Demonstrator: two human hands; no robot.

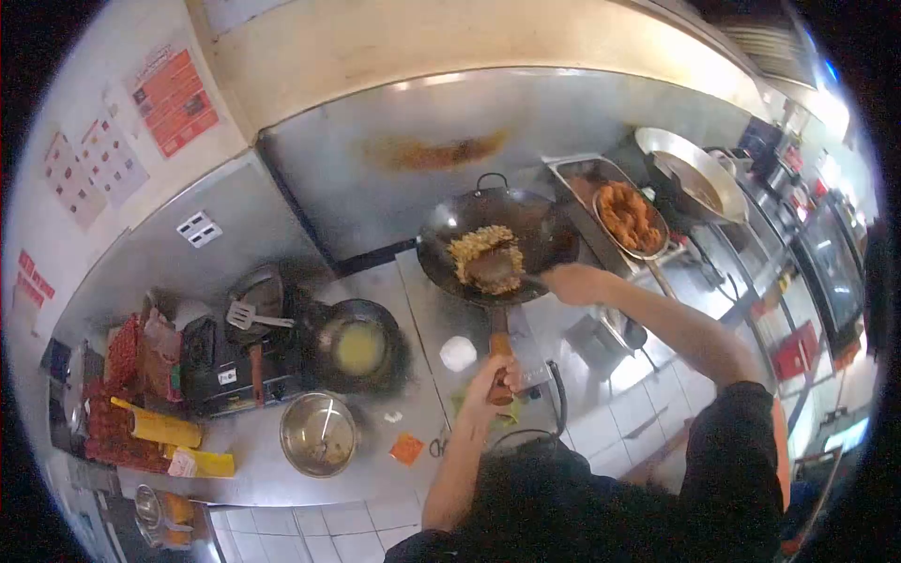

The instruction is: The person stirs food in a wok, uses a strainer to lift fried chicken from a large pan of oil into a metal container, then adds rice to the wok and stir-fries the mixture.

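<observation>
Currently the left hand (495, 377) is clenched round the wooden handle (498, 349) of the black wok (493, 239), which sits over the steel cooktop (441, 319) near the back splash. Right hand (574, 282) is closed on a utensil (511, 267) whose head is buried in the fried rice (483, 251); type of utensil hard to tell, looks like a ladle or spatula.

Step in hand reads as stir-frying the rice. To do it well, probably:
- keep the left grip firm and low on the handle so the wok stays level
- scrape from the near wall toward the middle; the rice is heaped centre-left, dark patch beside it
- keep strokes short, since the far rim is close to the splash wall

Nearby: pot of yellow liquid (359, 347) left of the wok, steel bowl (319, 433) nearer the counter edge, tray of fried pieces (631, 218) to the right, white tub (458, 354) just beside the handle. Elbow clearance on the tub looks tight.
</observation>
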